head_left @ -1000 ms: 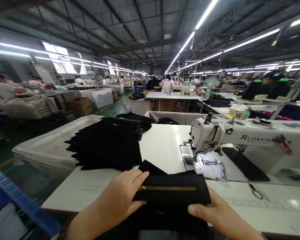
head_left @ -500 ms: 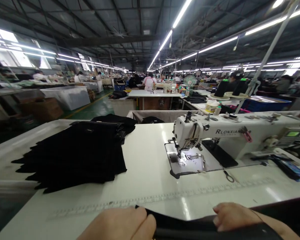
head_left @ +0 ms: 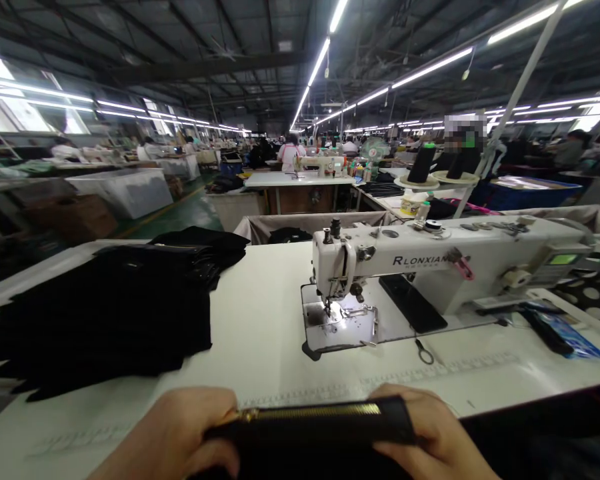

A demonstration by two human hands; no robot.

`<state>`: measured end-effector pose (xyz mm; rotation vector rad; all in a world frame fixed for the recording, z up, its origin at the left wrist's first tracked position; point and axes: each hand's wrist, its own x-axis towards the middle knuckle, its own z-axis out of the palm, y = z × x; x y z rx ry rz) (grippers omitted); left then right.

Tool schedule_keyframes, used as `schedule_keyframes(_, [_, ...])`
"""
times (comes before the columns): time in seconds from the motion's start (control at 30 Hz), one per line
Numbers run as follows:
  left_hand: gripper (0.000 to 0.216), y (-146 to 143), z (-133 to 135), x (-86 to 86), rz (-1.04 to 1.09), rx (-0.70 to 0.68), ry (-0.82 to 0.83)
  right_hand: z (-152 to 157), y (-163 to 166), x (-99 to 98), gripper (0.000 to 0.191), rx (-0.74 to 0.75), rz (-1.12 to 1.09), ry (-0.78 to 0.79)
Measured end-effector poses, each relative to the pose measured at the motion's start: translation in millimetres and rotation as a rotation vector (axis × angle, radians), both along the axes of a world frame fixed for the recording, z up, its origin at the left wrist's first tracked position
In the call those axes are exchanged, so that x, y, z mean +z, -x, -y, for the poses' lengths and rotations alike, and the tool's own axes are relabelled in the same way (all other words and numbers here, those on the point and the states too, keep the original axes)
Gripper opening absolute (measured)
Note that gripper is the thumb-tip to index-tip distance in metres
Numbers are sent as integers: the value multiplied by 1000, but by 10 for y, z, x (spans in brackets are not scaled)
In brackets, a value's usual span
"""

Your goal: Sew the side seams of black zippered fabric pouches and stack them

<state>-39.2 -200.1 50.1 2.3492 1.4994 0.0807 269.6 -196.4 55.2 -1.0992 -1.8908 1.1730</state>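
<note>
A black fabric piece with a gold metal zipper (head_left: 320,410) along its upper edge is stretched between my hands at the bottom of the head view. My left hand (head_left: 195,427) pinches its left end beside the zipper slider (head_left: 250,415). My right hand (head_left: 420,427) grips the right end, thumb below and fingers behind. The lower part of the black piece (head_left: 310,453) runs out of the frame. Beyond it stands a white sewing machine (head_left: 405,253), its needle area lit over a metal plate (head_left: 340,323). At the left lies a stack of black fabric pieces (head_left: 110,313).
Printed ruler markings (head_left: 445,370) cross the white table (head_left: 255,313). Small black-handled snips (head_left: 424,352) lie before the machine, and a blue packet (head_left: 587,343) lies at the right. Thread cones (head_left: 423,165) stand behind. A person in pink and white (head_left: 291,157) is farther off.
The black piece has been raised and turned so its gold zipper shows. My left hand now holds it by the slider end, my right by the other end. The view has shifted right.
</note>
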Motion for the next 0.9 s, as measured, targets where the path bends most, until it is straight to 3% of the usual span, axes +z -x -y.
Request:
schedule_keyframes(0.1, [18, -186, -297, -89, -73, 108, 154, -301, 164, -339, 18, -60, -36, -62])
schedule_keyframes(0.17, [40, -365, -442, -115, 19, 86, 142, -469, 267, -514, 18, -63, -70, -47])
schedule_keyframes(0.23, [45, -579, -553, -102, 162, 34, 135, -579, 340, -602, 19, -53, -94, -32])
schedule_keyframes(0.33, [26, -885, -691, -46, 327, -43, 174, -633, 365, -589, 21, -40, -114, -15])
schedule_keyframes(0.43, [20, -1049, -780, -6, 395, -33, 187, -599, 281, -499, 26, -14, -119, 20])
schedule_keyframes(0.6, [21, -1043, -794, 30, 450, 44, 206, -490, 100, -400, 22, 12, -108, 109])
schedule_keyframes(0.9, [18, -1050, -736, 144, 516, 27, 332, -357, 135, -343, 23, -32, -124, -30])
